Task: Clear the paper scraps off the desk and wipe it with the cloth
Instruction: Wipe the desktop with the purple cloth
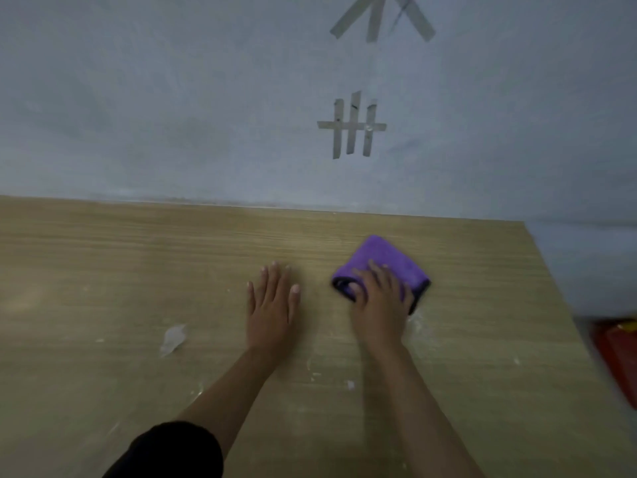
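A folded purple cloth (377,258) lies on the wooden desk (103,257) toward the right. My right hand (379,305) presses down on the cloth's near part, fingers wrapped over its left edge. My left hand (272,305) rests flat on the desk to the left of the cloth, fingers spread, holding nothing. A pale crumpled paper scrap (173,339) lies to the left of my left hand. Small white bits (350,384) and dusty smears dot the desk near my forearms.
A grey wall (172,98) with strips of tape (351,127) rises right behind the desk's far edge. The desk's right edge runs diagonally down to the lower right; a red object (617,353) sits beyond it, below desk level.
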Tool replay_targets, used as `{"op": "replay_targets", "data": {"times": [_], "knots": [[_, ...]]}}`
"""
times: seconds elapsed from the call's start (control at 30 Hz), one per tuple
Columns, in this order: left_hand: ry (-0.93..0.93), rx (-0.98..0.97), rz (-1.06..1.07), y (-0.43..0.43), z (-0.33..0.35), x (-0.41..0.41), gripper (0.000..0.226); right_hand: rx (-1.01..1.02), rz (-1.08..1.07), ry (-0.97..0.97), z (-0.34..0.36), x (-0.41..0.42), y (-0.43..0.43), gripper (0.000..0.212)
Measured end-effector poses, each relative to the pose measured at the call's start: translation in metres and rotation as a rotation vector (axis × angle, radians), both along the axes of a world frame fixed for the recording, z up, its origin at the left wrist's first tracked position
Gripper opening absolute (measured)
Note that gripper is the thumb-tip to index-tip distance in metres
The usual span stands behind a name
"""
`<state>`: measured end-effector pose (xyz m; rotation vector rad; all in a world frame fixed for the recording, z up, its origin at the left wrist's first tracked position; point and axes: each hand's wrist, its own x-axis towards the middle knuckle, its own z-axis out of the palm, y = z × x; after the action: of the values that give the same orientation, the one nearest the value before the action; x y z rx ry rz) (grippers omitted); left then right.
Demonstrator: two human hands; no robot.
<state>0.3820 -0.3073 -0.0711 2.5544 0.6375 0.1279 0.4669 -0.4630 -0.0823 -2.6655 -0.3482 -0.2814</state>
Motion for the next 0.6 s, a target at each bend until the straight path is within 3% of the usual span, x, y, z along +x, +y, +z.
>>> {"op": "replay_targets", "data": {"times": [0.07,0.13,0.27,0.37,0.5,0.6], "knots": [[-0.018,0.010,-0.053,-0.016,0.003,0.010,0.086,-0.056,0.261,-0.024,-0.004,-0.004,0.004,0.035],[-0.031,0.016,-0.093,-0.029,0.006,0.018,0.079,-0.088,0.347,-0.016,-0.005,0.007,-0.002,0.038],[-0.014,0.011,-0.133,-0.044,0.010,0.025,0.073,-0.048,0.033,0.111,-0.004,0.042,-0.044,0.046],[0.024,0.013,-0.151,-0.048,0.008,0.026,0.076,-0.014,-0.172,0.097,0.003,0.043,-0.079,0.044],[0.039,0.011,-0.166,-0.062,0.006,0.029,0.078,-0.002,-0.141,0.034,0.010,0.017,-0.097,0.031],[0.032,0.009,-0.208,-0.075,0.008,0.039,0.078,0.201,-0.168,0.014,0.024,0.024,-0.115,0.029]]}}
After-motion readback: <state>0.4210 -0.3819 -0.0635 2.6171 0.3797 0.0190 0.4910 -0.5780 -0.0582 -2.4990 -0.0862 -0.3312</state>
